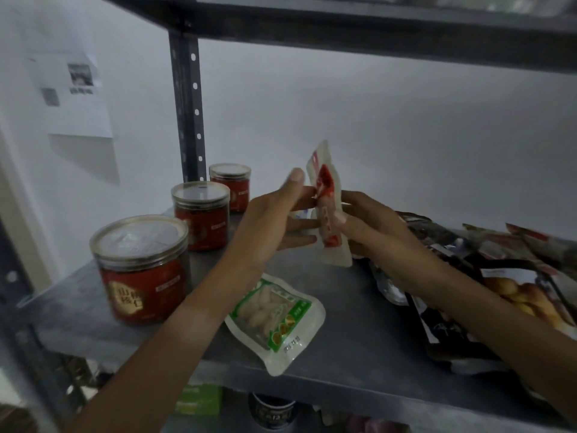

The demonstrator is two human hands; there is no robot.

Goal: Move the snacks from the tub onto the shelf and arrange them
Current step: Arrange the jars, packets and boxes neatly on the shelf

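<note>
Both my hands are up over the grey metal shelf (352, 335). Between them stands a red-and-white snack pouch (327, 207), held upright and edge-on. My right hand (371, 226) grips its right side with thumb and fingers. My left hand (274, 217) touches its left side with straight, spread fingers. A green-and-white snack pouch (276, 320) lies flat on the shelf below my left wrist. The tub is out of view.
Three red jars with clear lids (140, 270) (201, 214) (231, 185) stand in a row along the shelf's left side. A pile of dark snack bags (499, 285) fills the right side. An upright post (187, 104) rises at back left; another shelf (343, 23) hangs overhead.
</note>
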